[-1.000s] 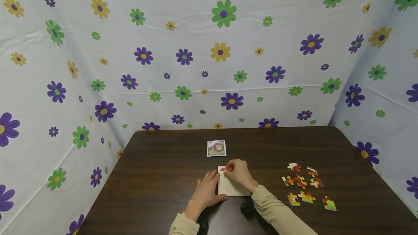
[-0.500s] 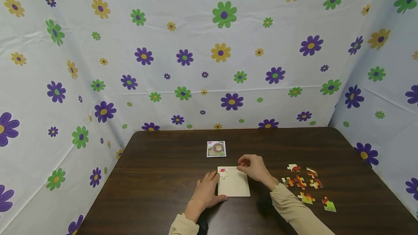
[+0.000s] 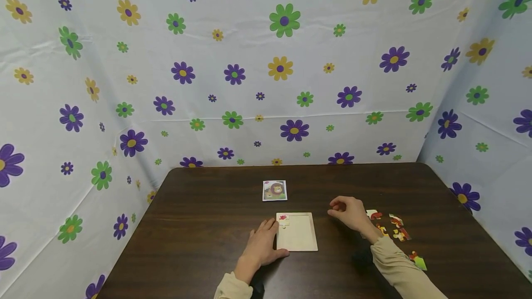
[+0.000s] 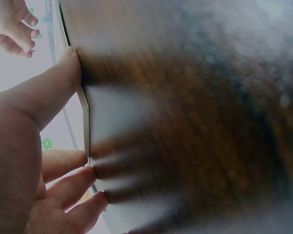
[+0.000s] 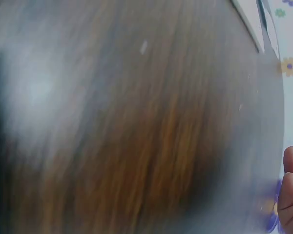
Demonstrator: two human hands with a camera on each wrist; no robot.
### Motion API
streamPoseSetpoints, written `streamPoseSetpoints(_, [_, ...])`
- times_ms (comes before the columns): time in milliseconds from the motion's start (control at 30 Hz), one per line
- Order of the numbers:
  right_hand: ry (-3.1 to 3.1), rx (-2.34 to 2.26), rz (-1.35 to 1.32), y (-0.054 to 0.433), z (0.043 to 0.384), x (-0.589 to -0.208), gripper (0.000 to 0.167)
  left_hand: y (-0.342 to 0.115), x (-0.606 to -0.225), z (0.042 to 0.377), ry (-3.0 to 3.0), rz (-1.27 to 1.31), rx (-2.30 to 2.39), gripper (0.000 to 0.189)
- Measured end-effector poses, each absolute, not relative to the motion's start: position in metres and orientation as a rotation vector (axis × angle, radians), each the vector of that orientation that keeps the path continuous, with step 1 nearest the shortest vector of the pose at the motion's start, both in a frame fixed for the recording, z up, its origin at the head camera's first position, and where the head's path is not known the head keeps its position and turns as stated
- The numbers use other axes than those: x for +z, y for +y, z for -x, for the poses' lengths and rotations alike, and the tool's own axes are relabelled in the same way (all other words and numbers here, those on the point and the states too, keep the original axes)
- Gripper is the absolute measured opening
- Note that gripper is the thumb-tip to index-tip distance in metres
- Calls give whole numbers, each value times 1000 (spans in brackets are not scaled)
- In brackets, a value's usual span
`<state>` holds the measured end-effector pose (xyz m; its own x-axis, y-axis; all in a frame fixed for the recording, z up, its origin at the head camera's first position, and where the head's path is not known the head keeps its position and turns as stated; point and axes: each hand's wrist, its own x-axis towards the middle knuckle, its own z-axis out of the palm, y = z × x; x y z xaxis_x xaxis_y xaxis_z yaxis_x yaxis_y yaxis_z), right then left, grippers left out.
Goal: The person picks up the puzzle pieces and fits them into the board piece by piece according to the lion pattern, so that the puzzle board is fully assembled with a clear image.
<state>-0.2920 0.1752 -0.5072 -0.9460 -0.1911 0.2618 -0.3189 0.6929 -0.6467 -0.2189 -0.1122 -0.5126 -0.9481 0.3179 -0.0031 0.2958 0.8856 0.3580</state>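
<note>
A square, light wooden puzzle tray [image 3: 300, 236] lies on the table in the head view. One puzzle piece [image 3: 284, 221] with a pink flower sits in its far left corner. My left hand [image 3: 260, 245] rests beside the tray, fingertips at its left edge and thumb at the near left corner; the left wrist view shows thumb [image 4: 63, 73] and fingers spread along the edge. My right hand [image 3: 350, 212] is above the table between the tray and the loose puzzle pieces [image 3: 395, 220], fingers loosely curled, with nothing visible in them. The right wrist view catches only some fingertips [image 5: 291, 192].
A small lion picture card [image 3: 274, 190] lies behind the tray. Several loose pieces are spread on the right side of the dark wooden table [image 3: 208, 206], partly hidden by my right forearm. A flower-print cloth [image 3: 249, 59] hangs behind the table.
My right hand has let go of the flower piece in the tray's corner and moved right, toward the loose pieces. My left hand stays at the tray's left edge.
</note>
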Motion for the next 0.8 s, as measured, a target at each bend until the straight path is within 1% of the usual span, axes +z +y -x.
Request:
streamPoseSetpoints(333, [-2717,1049,-400,198,292,-510,14,-112,-513,220,2989,-485,565,82])
streamPoseSetpoints(800, [-2753,1025,-345,210,289,-517,14,-111,-514,219,2995,-474,556,82])
